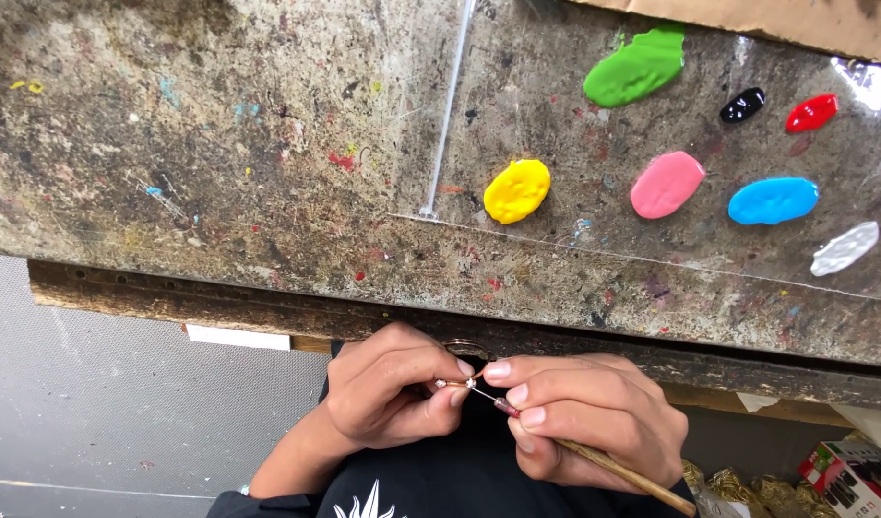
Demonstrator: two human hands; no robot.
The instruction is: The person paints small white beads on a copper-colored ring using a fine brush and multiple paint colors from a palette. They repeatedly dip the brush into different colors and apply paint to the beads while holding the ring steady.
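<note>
Left hand (388, 398) pinches a tiny metal piece (457, 384); right hand (594, 417) grips a fine brush (613, 467), both below the paint-stained workbench (268, 192). Painting detail seems underway; steady strokes needed.

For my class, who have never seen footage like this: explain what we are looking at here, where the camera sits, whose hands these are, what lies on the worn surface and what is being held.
There is one picture, from a camera worn on a person's head, looking down at their own two bare hands. No machine is involved.

Above the hands lies a worn, paint-speckled worktable. On a clear sheet at its right sit blobs of wet paint: green, yellow, pink, blue, black, red and white.

The hands meet just below the table edge. The right hand holds a thin wooden-handled paintbrush, tip pointing left. The left hand pinches a tiny object between finger and thumb; it is too small to identify. The brush tip touches or nearly touches it.

At lower right are a printed box and something golden.
</note>
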